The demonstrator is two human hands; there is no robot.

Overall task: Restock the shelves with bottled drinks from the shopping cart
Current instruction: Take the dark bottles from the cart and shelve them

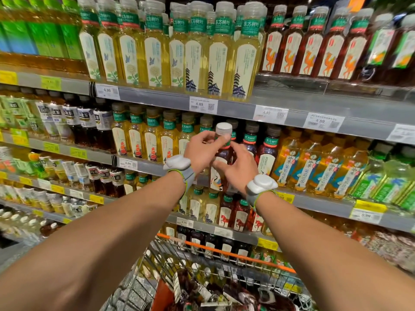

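Observation:
A dark tea bottle (222, 151) with a white cap and a pale label stands upright at the front of the second shelf (314, 196), among dark bottles with brown caps. My left hand (203, 151) pinches its neck just under the cap. My right hand (238, 168) curls round the bottle's body from the right, fingers across the label. Both wrists wear white sensor bands. Below my arms is the wire shopping cart (220, 250) with an orange rim, holding several more bottles and packets.
Shelves packed with bottled tea fill the view: yellow tea bottles (202, 52) on the top shelf, red-brown ones (314, 52) to their right, green cartons (45, 30) far left. Price tags (203, 105) line the shelf edges. Lower shelves hold more bottles behind the cart.

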